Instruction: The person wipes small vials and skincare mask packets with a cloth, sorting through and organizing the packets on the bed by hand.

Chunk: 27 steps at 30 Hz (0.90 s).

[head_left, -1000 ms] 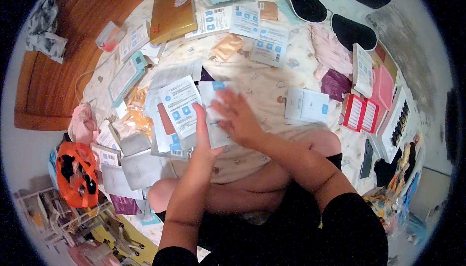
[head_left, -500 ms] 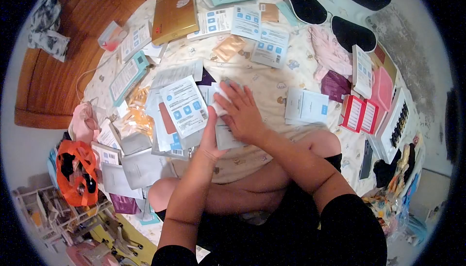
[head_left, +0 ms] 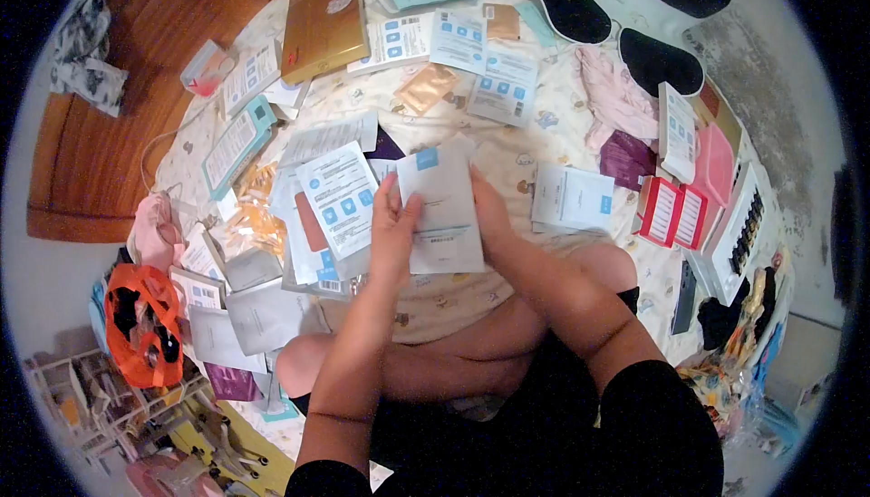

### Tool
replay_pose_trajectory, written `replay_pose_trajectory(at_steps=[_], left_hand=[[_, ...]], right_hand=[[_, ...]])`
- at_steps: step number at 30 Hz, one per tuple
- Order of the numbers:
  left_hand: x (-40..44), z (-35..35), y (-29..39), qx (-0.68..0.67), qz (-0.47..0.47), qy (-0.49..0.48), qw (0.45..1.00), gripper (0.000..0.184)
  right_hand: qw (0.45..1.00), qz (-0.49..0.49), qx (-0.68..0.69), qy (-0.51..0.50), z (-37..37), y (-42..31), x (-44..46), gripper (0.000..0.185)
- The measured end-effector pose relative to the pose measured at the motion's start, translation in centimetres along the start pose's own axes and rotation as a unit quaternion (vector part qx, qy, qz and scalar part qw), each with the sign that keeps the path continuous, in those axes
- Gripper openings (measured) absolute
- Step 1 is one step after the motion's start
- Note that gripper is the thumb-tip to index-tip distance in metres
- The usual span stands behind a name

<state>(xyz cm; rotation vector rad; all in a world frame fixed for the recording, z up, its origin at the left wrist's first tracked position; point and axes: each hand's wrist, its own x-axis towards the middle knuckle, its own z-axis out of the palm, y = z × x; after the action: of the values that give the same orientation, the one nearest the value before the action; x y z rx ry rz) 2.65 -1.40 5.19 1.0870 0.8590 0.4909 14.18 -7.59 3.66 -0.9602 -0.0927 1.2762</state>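
A white packet [head_left: 444,216] with a blue square near its top is held upright between my two hands, its printed face toward me. My left hand [head_left: 395,225] grips its left edge, with the thumb on the front. Around its right edge, my right hand [head_left: 492,213] is closed, its fingers partly hidden behind the packet. Just left of my left hand lies a pile of flat packets, topped by a white one with blue icons [head_left: 340,200]. Two pale packets [head_left: 573,198] rest on the patterned sheet to the right.
A gold box [head_left: 324,28] and more packets [head_left: 504,87] lie at the back. On the right are a red box [head_left: 671,212], a pink container [head_left: 714,164] and a pink cloth [head_left: 618,98]. An orange bag [head_left: 145,325] stands at the left. My bent legs are in front.
My right hand has moved from the packet's front to its right edge. The packet is now raised with its face in full view, and my left thumb has shifted onto it.
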Motion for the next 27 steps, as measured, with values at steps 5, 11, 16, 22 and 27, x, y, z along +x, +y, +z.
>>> replay_pose_trajectory(at_steps=[5, 11, 16, 22, 27], left_hand=[[3.0, -2.1, -6.6, -0.08, -0.017, 0.003, 0.997, 0.05], [1.8, -1.6, -4.4, -0.482, -0.205, -0.309, 0.794, 0.059], [0.9, 0.0, -3.0, -0.454, -0.175, -0.288, 0.825, 0.055], [-0.5, 0.7, -1.5, -0.428, -0.234, -0.228, 0.843, 0.049], [-0.9, -0.9, -0.7, -0.227, -0.247, -0.198, 0.921, 0.038]], right_hand=[[0.744, -0.479, -0.465, -0.002, 3.1, 5.1, -3.1, 0.035], [0.517, -0.523, -0.656, -0.17, 2.9, 4.7, -4.4, 0.041], [0.569, -0.496, -0.635, -0.163, 2.9, 2.6, -3.5, 0.04], [0.616, -0.461, -0.634, -0.08, 1.7, 0.1, -1.4, 0.039], [0.696, -0.238, -0.676, 0.052, 0.1, -2.7, 0.5, 0.037]])
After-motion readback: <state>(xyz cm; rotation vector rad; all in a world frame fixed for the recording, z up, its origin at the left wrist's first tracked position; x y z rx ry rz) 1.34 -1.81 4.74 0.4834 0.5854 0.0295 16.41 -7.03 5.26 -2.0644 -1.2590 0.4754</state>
